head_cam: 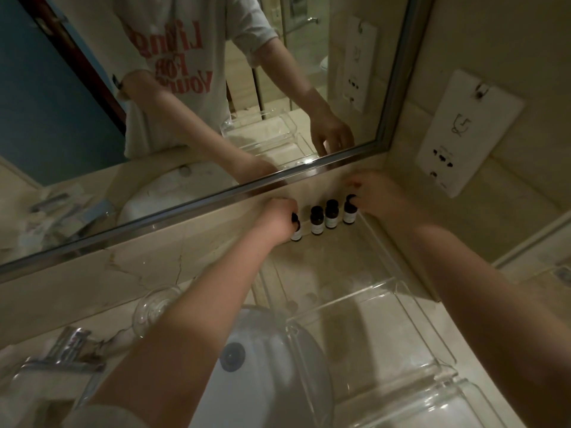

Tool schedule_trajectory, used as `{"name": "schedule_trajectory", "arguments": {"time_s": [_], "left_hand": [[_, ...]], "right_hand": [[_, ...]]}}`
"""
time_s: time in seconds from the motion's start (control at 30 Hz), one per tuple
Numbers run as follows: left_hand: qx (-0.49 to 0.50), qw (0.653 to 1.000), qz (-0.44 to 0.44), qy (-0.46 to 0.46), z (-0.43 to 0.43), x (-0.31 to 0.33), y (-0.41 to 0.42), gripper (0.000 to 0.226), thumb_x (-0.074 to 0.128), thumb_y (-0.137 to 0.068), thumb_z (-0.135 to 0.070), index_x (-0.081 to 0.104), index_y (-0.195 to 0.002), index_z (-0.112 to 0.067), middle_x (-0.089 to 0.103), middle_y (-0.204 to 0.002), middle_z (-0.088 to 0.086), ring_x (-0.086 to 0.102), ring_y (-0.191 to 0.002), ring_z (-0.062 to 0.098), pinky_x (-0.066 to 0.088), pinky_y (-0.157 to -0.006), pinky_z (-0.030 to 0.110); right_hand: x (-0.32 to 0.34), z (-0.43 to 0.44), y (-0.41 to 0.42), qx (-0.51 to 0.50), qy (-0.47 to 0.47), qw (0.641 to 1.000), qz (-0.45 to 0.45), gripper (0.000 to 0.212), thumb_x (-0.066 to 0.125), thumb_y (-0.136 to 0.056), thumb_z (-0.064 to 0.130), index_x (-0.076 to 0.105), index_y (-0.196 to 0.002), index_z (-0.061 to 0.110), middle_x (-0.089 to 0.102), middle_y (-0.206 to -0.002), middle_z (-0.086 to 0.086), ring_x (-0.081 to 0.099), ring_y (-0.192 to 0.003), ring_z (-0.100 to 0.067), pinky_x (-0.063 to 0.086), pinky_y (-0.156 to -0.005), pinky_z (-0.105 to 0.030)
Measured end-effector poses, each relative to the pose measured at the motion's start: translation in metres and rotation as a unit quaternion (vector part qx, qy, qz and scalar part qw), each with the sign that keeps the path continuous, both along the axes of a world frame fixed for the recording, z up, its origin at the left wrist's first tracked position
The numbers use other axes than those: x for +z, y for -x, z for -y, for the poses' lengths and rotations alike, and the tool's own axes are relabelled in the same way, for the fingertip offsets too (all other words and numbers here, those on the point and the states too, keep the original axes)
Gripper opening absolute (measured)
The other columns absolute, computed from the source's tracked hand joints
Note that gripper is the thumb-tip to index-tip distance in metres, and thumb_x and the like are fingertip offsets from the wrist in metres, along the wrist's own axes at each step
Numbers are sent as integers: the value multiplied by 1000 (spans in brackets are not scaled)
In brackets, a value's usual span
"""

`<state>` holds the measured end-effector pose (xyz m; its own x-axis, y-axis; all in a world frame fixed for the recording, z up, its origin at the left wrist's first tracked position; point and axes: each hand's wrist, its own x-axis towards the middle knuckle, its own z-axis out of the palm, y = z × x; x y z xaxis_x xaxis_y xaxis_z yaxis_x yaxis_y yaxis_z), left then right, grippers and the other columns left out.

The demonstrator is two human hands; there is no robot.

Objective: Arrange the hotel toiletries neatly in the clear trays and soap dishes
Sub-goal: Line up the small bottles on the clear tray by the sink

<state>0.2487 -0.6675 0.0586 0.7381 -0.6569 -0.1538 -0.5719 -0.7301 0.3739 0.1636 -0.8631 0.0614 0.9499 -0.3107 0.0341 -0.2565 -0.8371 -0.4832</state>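
Toiletry bottles (317, 222) stood four in a row at the far end of the long clear tray (327, 261), close under the mirror (185, 88), with an end bottle in each of my hands.

Around them were the white sink basin (256, 381) under my left forearm, a second clear tray (370, 329) nearer to me on the counter's right side, a white socket plate (466, 131) on the right wall, the chrome tap (71, 344) at lower left, and a round glass soap dish (154, 307) partly hidden by my left arm. My left hand (279, 217) had its fingers curled round the neck of the leftmost bottle (296, 233), covering much of it. My right hand (375, 196), blurred, pinched the black cap of the rightmost bottle (349, 213) with its fingertips. The two middle bottles stood upright, untouched and slightly apart.
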Motion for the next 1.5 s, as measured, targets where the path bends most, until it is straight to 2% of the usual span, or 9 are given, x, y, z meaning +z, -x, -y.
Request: {"name": "schedule_trajectory", "arguments": {"time_s": [0.1,0.2,0.57,0.77,0.93,1.2,1.27,1.43,1.5], "left_hand": [[5,1000,-8,5,2,-1,0,22,55,-87,-6,63,-106,-2,62,-111,18,58,-97,29,40,-74,24],[10,1000,-8,10,3,-2,-1,21,57,-86,-6,64,-105,-2,63,-109,18,52,-86,22,36,-71,21],[-4,1000,3,7,3,1,1,23,54,-88,-6,63,-108,-1,63,-111,18,58,-103,29,45,-79,27],[2,1000,9,1,1,0,1,24,54,-88,-10,63,-110,-4,64,-111,16,58,-103,29,45,-81,27],[8,1000,2,3,3,-1,1,22,53,-87,-8,64,-107,-4,64,-109,17,58,-97,27,42,-76,24],[13,1000,4,7,5,0,0,25,52,-89,-8,64,-110,-4,63,-113,16,59,-105,29,46,-82,26],[14,1000,1,4,6,0,0,25,51,-89,-7,64,-110,-3,63,-113,17,59,-104,29,47,-83,28],[9,1000,-1,-2,5,-1,0,25,51,-89,-7,64,-110,-3,64,-112,17,59,-104,30,47,-83,29],[8,1000,0,-2,5,-2,-1,25,52,-88,-7,65,-109,-3,65,-111,16,60,-103,30,47,-84,29]], "right_hand": [[-9,0,1,31,-2,998,-63,29,66,-74,5,66,-103,6,66,-101,-9,62,-101,-28,45,-79,-28],[-15,0,-4,22,2,997,-79,31,63,-81,7,63,-112,6,65,-112,-12,59,-107,-29,46,-87,-32],[-13,6,-12,42,44,993,-98,33,61,-81,1,64,-113,6,64,-117,-15,59,-107,-29,49,-92,-37],[2,-10,-7,82,126,989,-3,38,64,-79,24,62,-117,20,66,-113,-4,61,-103,-25,52,-83,-37],[0,-25,-21,101,210,972,-38,17,62,-79,31,67,-95,25,69,-94,-2,62,-89,-23,34,-70,-26],[-3,-20,-25,87,189,975,-80,9,60,-81,23,68,-83,27,67,-87,-1,60,-86,-22,39,-78,-29],[-3,-18,-23,86,187,975,-87,9,62,-79,24,67,-86,28,67,-90,-1,60,-88,-23,40,-80,-31],[1,-24,-20,120,188,975,-14,40,63,-77,34,61,-117,30,67,-110,0,58,-106,-24,43,-88,-36],[1,-32,-22,145,179,973,-13,42,66,-74,40,63,-114,30,69,-105,1,60,-102,-23,44,-87,-35]]}}
